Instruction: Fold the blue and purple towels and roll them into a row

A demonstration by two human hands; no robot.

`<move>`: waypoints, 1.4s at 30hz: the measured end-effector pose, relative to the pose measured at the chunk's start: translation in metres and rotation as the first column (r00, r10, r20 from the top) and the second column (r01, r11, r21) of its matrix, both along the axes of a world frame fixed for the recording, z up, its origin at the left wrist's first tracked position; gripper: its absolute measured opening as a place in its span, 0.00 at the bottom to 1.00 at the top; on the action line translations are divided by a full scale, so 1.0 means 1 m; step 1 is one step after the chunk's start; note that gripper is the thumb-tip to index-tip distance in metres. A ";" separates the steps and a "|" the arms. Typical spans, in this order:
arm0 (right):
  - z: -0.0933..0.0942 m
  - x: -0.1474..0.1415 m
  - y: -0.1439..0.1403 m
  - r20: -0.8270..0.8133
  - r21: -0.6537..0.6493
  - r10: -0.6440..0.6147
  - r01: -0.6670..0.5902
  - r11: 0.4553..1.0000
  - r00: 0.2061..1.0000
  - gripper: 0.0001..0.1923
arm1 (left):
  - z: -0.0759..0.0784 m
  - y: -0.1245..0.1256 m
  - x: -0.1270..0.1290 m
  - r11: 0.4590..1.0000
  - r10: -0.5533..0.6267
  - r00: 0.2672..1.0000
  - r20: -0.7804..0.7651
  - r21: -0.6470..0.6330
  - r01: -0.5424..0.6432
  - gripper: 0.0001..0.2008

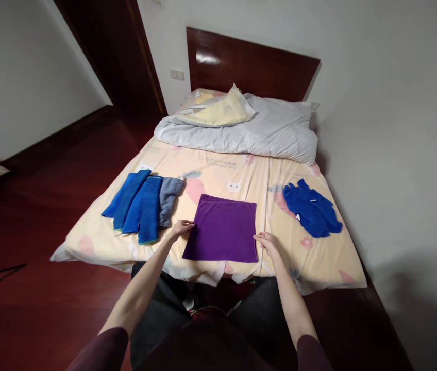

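Nearby, to our left on the bed (241,172) with its cream cartoon-print sheet, lie three folded fleece cloths (144,202), two blue and one grey, side by side; a crumpled blue fleece cloth (312,208) sits well apart on the right, and a rumpled pale grey duvet (265,131) lies at the head. Our left hand (182,228) pinches the left edge of the flat purple fleece square (222,229) near the bed's foot; our right hand (268,242) grips its right edge.

Bedrm: white walls (396,103), dark wood floor (48,196), headboard (249,67).
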State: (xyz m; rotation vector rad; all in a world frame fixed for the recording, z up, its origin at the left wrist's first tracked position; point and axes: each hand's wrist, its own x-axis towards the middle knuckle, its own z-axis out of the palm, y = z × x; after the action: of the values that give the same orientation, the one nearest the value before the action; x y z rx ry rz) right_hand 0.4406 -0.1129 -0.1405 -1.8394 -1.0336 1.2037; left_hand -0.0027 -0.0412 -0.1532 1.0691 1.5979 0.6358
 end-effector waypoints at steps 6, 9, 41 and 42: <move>-0.008 0.001 0.071 -0.076 -0.035 -0.145 0.143 0.989 0.986 0.21 | -0.005 0.067 0.018 0.998 0.001 0.996 -0.094 0.065 0.005 0.26; -0.014 0.001 0.108 -0.041 -0.004 -0.163 0.163 0.987 0.986 0.22 | -0.007 0.096 0.025 0.989 -0.047 0.973 -0.226 0.129 0.078 0.20; -0.039 -0.089 0.121 0.864 0.100 0.290 -0.705 0.702 0.412 0.30 | -0.048 0.084 0.083 0.547 -0.143 0.625 -0.768 0.465 0.696 0.29; -0.042 -0.084 0.121 0.864 0.074 0.300 -0.693 0.717 0.403 0.31 | -0.052 0.085 0.080 0.569 -0.133 0.626 -0.768 0.458 0.683 0.30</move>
State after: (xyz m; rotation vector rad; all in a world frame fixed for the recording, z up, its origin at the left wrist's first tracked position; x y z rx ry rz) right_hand 0.3563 0.0083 -0.1825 -1.7181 -2.3434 0.2212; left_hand 0.0770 0.0433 -0.2054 2.4802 1.5310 0.5576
